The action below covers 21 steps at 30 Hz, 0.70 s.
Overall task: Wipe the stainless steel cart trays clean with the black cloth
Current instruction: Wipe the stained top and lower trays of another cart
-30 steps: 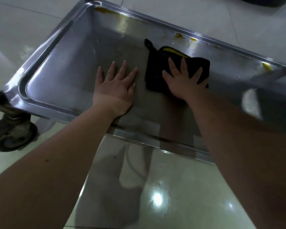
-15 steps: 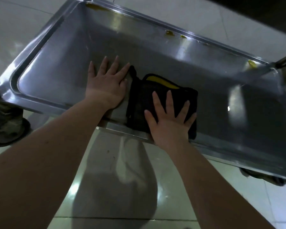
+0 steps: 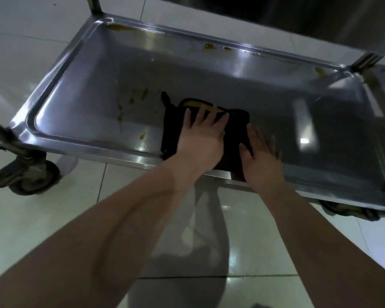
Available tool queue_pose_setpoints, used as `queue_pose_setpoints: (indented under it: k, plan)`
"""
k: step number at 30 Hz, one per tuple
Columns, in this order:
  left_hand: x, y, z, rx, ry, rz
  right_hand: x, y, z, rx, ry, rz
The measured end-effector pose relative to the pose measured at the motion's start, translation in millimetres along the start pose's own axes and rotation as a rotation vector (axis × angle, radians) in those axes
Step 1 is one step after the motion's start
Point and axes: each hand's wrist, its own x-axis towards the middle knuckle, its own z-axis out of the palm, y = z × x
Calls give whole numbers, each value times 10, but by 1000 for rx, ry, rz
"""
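Note:
The stainless steel cart tray [image 3: 85, 142] lies low over the tiled floor. A folded black cloth [image 3: 171, 130] with a yellow patch rests on the tray floor against the near rim. My left hand [image 3: 200, 138] presses flat on the cloth with fingers spread. Just to its right, my right hand [image 3: 262, 156] lies flat and open, its thumb side over the cloth's right edge. Yellow-brown smears [image 3: 142, 95] mark the tray floor left of the cloth. More smears [image 3: 209, 46] dot the far rim.
A dark caster wheel [image 3: 31, 176] sits under the tray's near left corner, and another caster [image 3: 351, 211] under the near right. An upright cart post [image 3: 93, 5] rises at the far left corner. White glossy floor tiles [image 3: 53, 218] surround the cart.
My left hand has moved right from the bare tray floor onto the cloth. My right hand has slid off the cloth's middle to its right edge. Smears where the left hand lay are uncovered.

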Motion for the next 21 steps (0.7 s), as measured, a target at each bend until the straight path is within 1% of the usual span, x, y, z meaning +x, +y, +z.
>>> queue_pose_setpoints:
  k: [2, 6, 10, 15, 17, 21]
  plan:
    - [-15, 209, 149, 40, -64, -72, -20, 77, 62, -70, 12, -42]
    - [101, 121, 203, 116, -61, -133, -29, 72, 111, -168, -22, -24]
    - [474, -352, 19, 175, -109, -219, -46, 63, 151, -289, -38, -40]
    - [646, -996, -198, 144, -85, -310, -31, 53, 189, -317, -56, -26]
    - [574, -1070, -236, 154, -110, -307, -31, 38, 204, -327, -62, -27]
    - [230, -1002, -221, 189, -178, -249, 5, 30, 210, -337, -79, -15]
